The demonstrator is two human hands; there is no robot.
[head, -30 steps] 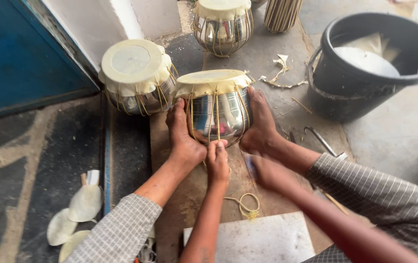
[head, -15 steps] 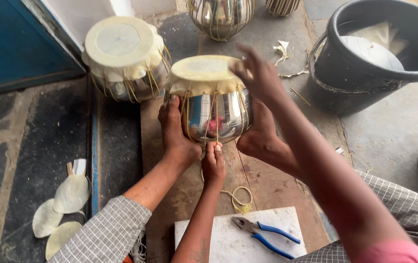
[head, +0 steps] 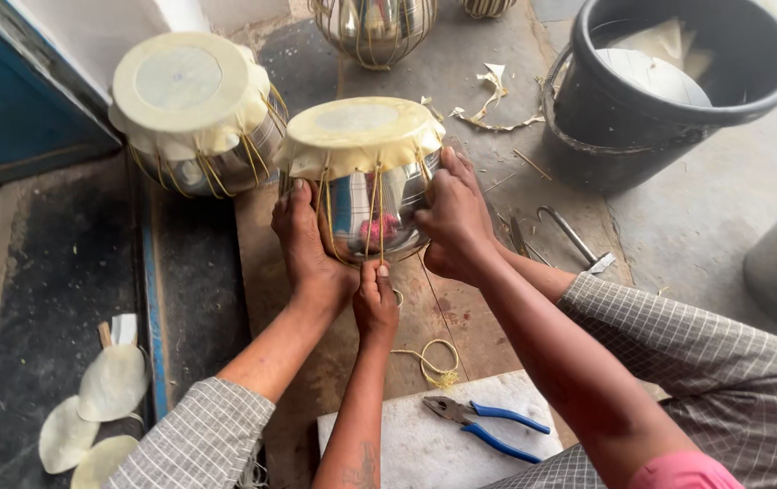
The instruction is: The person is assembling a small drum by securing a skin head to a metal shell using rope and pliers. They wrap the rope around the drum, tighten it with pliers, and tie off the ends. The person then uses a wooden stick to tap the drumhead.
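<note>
A shiny metal pot-shaped drum [head: 361, 136] with a cream skin laced down by yellowish cords stands on a wooden board [head: 266, 272]. My bare left foot [head: 307, 249] presses its left side, and my right foot [head: 447, 264] shows under its right side. My left hand [head: 376, 303] is a closed fist at the drum's lower front, pinching a lacing cord. My right hand [head: 450, 204], on an arm with a pink sleeve, grips the drum's right side just below the skin's edge.
A second skinned drum [head: 194, 100] stands to the left, and a bare laced metal pot [head: 375, 27] behind. A dark bucket [head: 605, 154] is at right. Blue-handled pliers [head: 488, 421] lie on a white slab [head: 388, 444]. Skin discs [head: 108, 385] lie left, a cord loop [head: 438, 362] near.
My right hand has come down from the drum's top rim to grip its right side. My left hand and both feet have kept their places.
</note>
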